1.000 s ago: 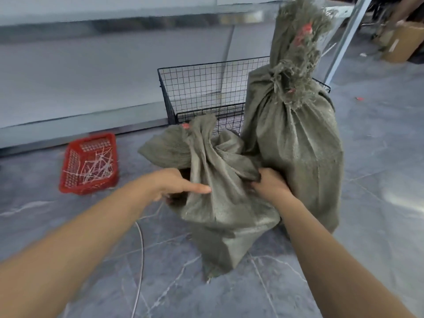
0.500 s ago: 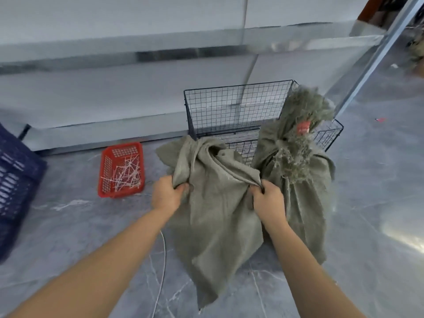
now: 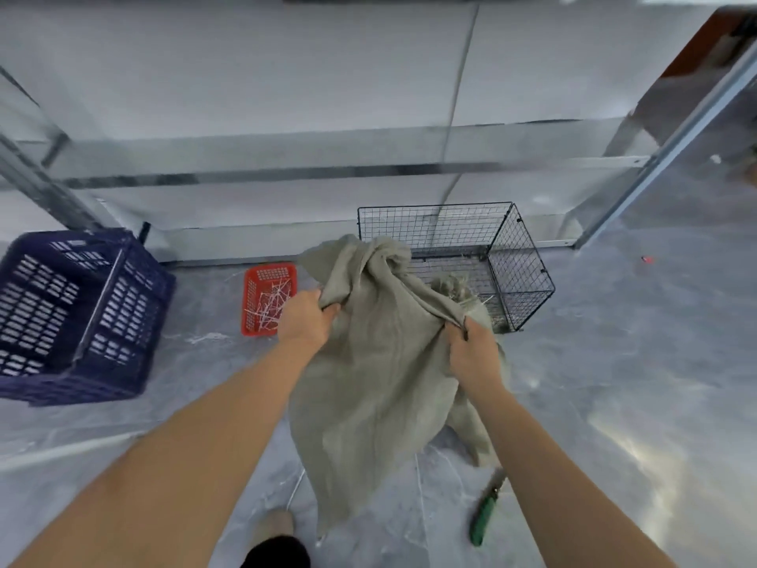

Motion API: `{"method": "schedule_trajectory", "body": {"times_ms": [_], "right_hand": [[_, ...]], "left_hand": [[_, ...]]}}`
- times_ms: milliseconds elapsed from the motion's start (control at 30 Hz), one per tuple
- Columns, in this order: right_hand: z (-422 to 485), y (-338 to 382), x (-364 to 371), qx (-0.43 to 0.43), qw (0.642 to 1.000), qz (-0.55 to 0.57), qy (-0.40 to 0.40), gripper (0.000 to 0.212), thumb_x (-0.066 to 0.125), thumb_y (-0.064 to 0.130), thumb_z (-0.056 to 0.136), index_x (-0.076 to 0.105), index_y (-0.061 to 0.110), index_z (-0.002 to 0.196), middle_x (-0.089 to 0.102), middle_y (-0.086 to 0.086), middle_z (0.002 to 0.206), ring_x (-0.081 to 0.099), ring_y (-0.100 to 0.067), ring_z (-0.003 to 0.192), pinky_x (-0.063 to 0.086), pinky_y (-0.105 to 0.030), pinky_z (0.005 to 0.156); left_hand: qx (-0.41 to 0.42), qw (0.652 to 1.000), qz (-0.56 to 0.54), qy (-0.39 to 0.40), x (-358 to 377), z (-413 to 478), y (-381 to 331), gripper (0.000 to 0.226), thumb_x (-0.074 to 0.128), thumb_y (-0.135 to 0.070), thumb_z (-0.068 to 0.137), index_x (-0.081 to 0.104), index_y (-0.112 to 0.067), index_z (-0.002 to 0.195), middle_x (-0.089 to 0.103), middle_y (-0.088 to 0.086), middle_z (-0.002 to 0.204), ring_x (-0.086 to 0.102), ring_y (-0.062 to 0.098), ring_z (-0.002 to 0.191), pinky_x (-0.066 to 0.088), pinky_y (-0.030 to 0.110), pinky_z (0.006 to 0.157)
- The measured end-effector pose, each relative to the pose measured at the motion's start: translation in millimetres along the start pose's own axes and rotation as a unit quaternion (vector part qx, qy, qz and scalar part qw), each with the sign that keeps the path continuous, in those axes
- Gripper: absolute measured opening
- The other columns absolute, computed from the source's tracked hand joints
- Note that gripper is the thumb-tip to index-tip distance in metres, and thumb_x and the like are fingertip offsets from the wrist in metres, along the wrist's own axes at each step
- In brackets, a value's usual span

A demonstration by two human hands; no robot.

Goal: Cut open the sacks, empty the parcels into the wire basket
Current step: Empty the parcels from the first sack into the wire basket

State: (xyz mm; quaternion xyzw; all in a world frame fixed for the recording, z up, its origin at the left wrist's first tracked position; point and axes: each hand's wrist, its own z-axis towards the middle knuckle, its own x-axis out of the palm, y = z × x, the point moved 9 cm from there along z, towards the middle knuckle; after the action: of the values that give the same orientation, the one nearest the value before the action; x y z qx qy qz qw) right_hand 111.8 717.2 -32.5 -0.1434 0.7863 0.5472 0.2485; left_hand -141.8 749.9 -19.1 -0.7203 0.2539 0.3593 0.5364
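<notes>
Currently, both hands are clenched on one sack. The left hand (image 3: 305,318) bunches cloth at its upper left edge, and the right hand (image 3: 475,354) pinches a fold at its upper right. The sack (image 3: 368,383) hangs slack and flat between them, with its lower corner trailing to the floor (image 3: 614,362). Its twisted top sits in front of the near left corner of the wire basket (image 3: 520,256); I cannot tell whether they touch.

Progress, as a judgement: early.
- No parcels show through the basket mesh, though the view there is blurred.
- Whether the held sack has been cut open is not visible. It looks almost empty of bulk.
- A second sack (image 3: 452,285) stands behind the right hand, its frayed top just at the basket's front.
- A knife (image 3: 485,514) with a green handle lies on the floor beside the right forearm, in neither hand.
- Cutting and tipping out appear to remain for both sacks.

Pose:
- Both arms reach forward and down, nearly straight.
- The forearms converge on the sack.
- The left hand is slightly higher than the right.
- The backs of both hands face up.

Further out:
- A red tray (image 3: 262,276) of white strips lies just left of the sack.
- A blue crate (image 3: 78,313) sits well to the left.
- A metal rack (image 3: 286,174) stands behind everything.
</notes>
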Motion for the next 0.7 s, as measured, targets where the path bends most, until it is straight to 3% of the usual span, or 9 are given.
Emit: {"method": "schedule_trajectory", "body": {"times_ms": [100,233,367,567,700], "right_hand": [[-29.5,24.0,-38.7,-0.004,1.000,0.013,0.002,0.038,0.044,0.016,0.096,0.034,0.025,0.061,0.040,0.006,0.058,0.040,-0.015,0.058,0.028,-0.026,0.051],[-57.4,47.0,-87.2,-0.017,1.000,0.023,-0.011,0.033,0.044,0.018,0.096,0.038,0.027,0.065,0.042,0.009,0.062,0.042,-0.014,0.061,0.031,-0.022,0.053],[-71.5,71.0,-133.0,-0.025,0.998,0.037,-0.034,0.037,0.045,0.016,0.096,0.036,0.022,0.060,0.040,0.005,0.060,0.037,-0.011,0.056,0.027,-0.023,0.049],[-44.4,89.9,-174.0,-0.010,0.997,0.052,-0.064,0.043,0.047,0.014,0.095,0.029,0.017,0.056,0.032,0.002,0.056,0.030,-0.014,0.053,0.023,-0.026,0.050],[-0.1,101.6,-191.5,-0.020,0.994,0.030,-0.099,0.044,0.048,0.014,0.094,0.027,0.019,0.055,0.031,0.003,0.055,0.028,-0.012,0.052,0.021,-0.028,0.049]], "left_hand": [[-0.002,1.000,-0.012,0.002,-28.0,-21.2,-27.7,0.024,0.056,-0.020,0.090,0.065,-0.002,0.104,0.066,0.024,0.102,0.061,0.039,0.098,0.050,0.046,0.085],[0.008,1.000,-0.025,-0.011,-55.3,-50.2,-67.0,0.024,0.050,-0.015,0.092,0.064,0.004,0.090,0.065,0.028,0.096,0.060,0.040,0.093,0.048,0.046,0.081],[0.019,1.000,-0.015,-0.006,-70.3,-69.9,-106.8,0.026,0.042,-0.008,0.094,0.060,0.010,0.094,0.062,0.031,0.104,0.057,0.043,0.101,0.043,0.045,0.083],[0.016,0.999,-0.033,0.010,-64.5,-53.7,-156.8,0.027,0.040,-0.004,0.094,0.063,0.008,0.101,0.062,0.028,0.111,0.057,0.032,0.097,0.039,0.035,0.077],[0.040,0.998,-0.025,0.042,-38.6,-10.3,-188.5,0.028,0.040,-0.007,0.095,0.062,0.007,0.105,0.061,0.027,0.115,0.055,0.038,0.107,0.042,0.037,0.084]]}}
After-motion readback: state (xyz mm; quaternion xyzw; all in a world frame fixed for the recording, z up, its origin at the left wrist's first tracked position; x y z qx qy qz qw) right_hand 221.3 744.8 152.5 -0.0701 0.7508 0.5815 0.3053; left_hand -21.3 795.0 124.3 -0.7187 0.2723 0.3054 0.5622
